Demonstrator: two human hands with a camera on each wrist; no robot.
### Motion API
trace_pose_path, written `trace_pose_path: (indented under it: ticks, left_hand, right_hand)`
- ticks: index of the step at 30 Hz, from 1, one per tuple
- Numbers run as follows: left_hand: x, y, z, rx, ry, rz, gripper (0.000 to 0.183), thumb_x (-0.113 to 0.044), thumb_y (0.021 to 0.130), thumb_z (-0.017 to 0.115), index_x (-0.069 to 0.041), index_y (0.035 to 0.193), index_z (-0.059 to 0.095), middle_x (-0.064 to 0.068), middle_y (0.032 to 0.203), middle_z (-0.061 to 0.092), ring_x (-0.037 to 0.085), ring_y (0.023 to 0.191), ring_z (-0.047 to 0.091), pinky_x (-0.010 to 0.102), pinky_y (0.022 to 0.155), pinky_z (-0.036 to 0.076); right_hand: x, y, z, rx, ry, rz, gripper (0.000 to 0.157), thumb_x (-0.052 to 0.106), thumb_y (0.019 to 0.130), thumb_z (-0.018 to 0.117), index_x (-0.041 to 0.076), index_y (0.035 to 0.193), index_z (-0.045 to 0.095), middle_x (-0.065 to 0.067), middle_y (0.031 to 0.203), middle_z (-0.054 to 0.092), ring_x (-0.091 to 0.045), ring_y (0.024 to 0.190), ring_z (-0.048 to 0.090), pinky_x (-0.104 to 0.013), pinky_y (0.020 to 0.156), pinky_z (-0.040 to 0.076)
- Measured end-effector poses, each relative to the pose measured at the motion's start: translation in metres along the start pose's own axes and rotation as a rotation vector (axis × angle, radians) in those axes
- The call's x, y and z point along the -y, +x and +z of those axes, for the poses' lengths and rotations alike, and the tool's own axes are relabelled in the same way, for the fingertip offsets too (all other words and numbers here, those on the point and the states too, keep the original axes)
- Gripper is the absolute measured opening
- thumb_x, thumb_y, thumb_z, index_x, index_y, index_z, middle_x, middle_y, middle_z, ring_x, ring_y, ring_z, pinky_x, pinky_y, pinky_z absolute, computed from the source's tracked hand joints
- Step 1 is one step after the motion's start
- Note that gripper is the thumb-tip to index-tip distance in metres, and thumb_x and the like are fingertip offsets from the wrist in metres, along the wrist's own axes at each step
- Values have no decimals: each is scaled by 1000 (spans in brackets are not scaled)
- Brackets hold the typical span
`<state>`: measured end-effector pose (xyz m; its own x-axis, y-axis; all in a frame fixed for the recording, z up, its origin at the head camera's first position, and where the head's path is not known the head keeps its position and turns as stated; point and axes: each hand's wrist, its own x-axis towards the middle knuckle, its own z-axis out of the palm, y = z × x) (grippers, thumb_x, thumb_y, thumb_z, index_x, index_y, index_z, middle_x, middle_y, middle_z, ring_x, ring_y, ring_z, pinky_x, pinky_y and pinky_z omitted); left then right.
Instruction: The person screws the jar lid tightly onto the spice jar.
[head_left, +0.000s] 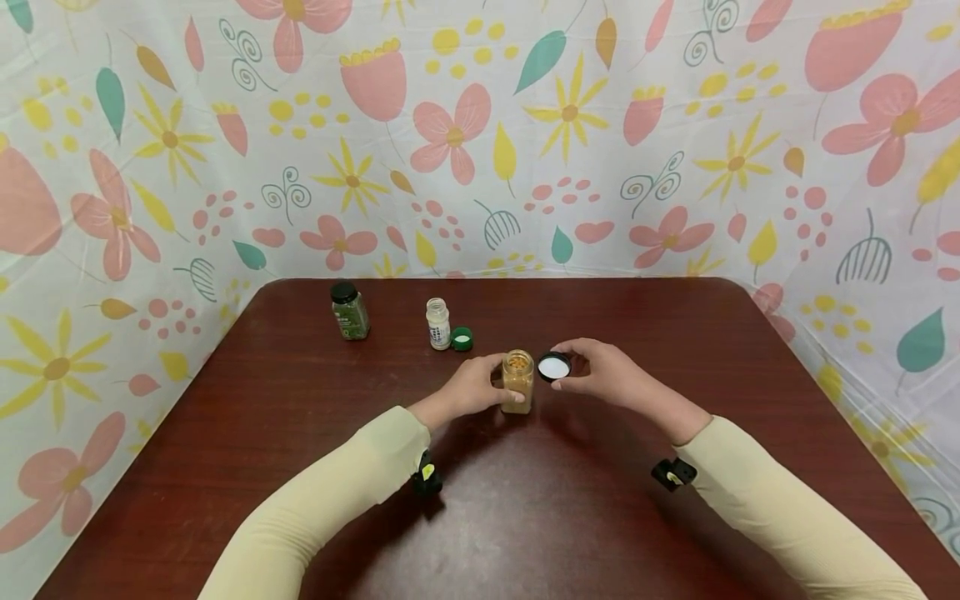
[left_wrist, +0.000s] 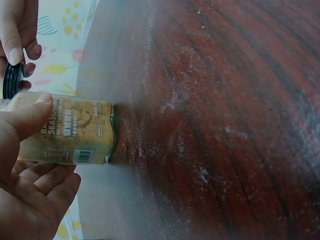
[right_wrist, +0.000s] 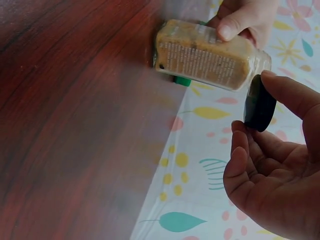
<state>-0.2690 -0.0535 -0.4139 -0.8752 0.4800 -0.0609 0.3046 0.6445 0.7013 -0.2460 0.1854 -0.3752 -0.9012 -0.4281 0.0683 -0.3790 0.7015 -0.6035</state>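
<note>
A square glass seasoning jar (head_left: 518, 385) full of yellow-brown powder stands uncapped on the table. My left hand (head_left: 472, 387) grips it around the sides, thumb across the printed label in the left wrist view. Just right of the jar's mouth, my right hand (head_left: 602, 372) pinches a black lid (right_wrist: 260, 104) by its rim. The lid's white inner side (head_left: 554, 367) faces the head camera. In the head view, lid and jar are slightly apart.
Behind the hands stands an uncapped small shaker jar (head_left: 438, 323) with pale contents, its green cap (head_left: 462, 338) lying beside it. Farther left is a black-capped jar of green herbs (head_left: 350, 311). A flowered cloth (head_left: 480, 225) hangs behind the dark wooden table (head_left: 480, 517).
</note>
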Motion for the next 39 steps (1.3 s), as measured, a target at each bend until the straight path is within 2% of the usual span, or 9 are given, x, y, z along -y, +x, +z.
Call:
trace_pose_path:
  ticks: [8, 22, 39]
  left_hand:
    - [-1, -3, 0, -9, 24, 13, 63, -26, 89, 82, -4, 143, 57, 11, 125, 73, 25, 117, 68, 40, 102, 54]
    - [1, -8, 2, 11, -39, -19, 61, -25, 91, 81, -6, 143, 57, 11, 128, 71, 25, 122, 66, 43, 106, 53]
    - [0, -8, 2, -3, -33, 8, 62, -24, 91, 80, -4, 144, 56, 12, 131, 71, 26, 124, 66, 43, 107, 52]
  right_hand:
    - [-2, -3, 2, 11, 6, 3, 46, 18, 89, 81, -2, 127, 65, -13, 106, 68, -20, 91, 63, -34, 80, 55]
    - [5, -9, 1, 9, 20, -24, 45, 17, 89, 81, -2, 127, 65, -13, 107, 68, -18, 91, 62, -34, 80, 56]
    - [9, -3, 0, 10, 19, -39, 44, 14, 88, 81, -3, 126, 65, -14, 106, 68, -20, 90, 62, -35, 80, 57]
